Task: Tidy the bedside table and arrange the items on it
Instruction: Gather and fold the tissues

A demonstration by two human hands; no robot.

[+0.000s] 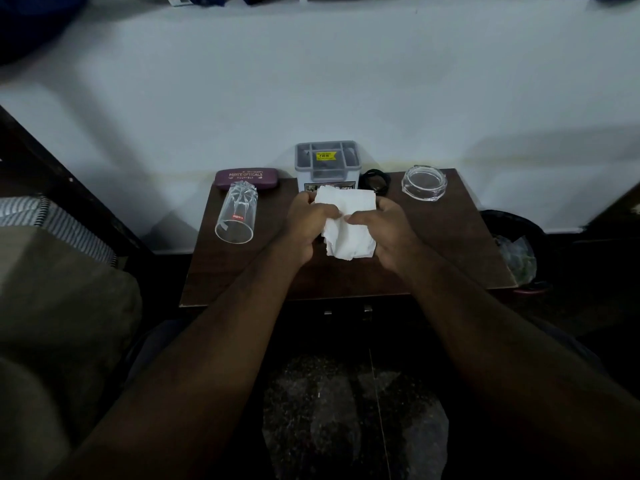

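Head view, both hands, left hand (308, 225) and right hand (388, 233), gripping a white tissue (348, 223) above the tabletop (433, 258), glass tumbler (236, 213) lying at left.

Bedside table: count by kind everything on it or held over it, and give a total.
Clear glassware: 2, tumbler and round dish
Containers: 2, maroon spectacle case and grey lidded box
Cables: 1, black cable coil
Paper: 1, white tissue, held by left hand and right hand
Total: 6
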